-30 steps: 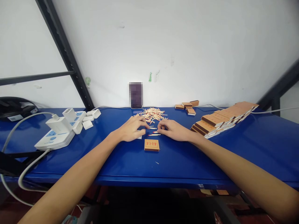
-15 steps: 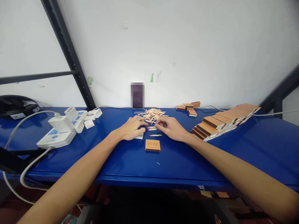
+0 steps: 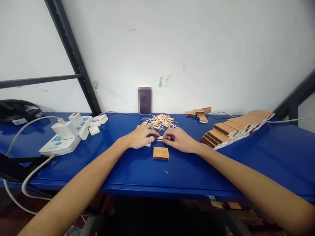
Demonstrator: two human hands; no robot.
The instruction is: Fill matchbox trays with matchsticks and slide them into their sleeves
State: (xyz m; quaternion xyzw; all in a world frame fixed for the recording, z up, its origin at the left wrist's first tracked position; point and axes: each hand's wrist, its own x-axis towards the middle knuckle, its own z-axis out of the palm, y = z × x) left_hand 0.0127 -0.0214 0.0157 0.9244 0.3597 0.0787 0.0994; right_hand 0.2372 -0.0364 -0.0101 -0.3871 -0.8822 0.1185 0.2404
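Your left grip [image 3: 141, 137], finger and thumb parted, sits at red heads; your right grip [image 3: 179, 140] meets stick ends, can't tell if pinched. Few matches [image 3: 159, 138] between, seemingly hemmed straight. Match pile [image 3: 164, 121] beyond grips, handy; matchbox [image 3: 161, 153] nearer you, clear of fingers.

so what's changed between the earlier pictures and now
The few matches that lay spread between the hands are now bunched close together. The fingertips have closed in on them, those of the left hand moving right and those of the right hand left; whether either grips them is hard to tell. The pile, the matchbox and the stacked boxes stayed put.
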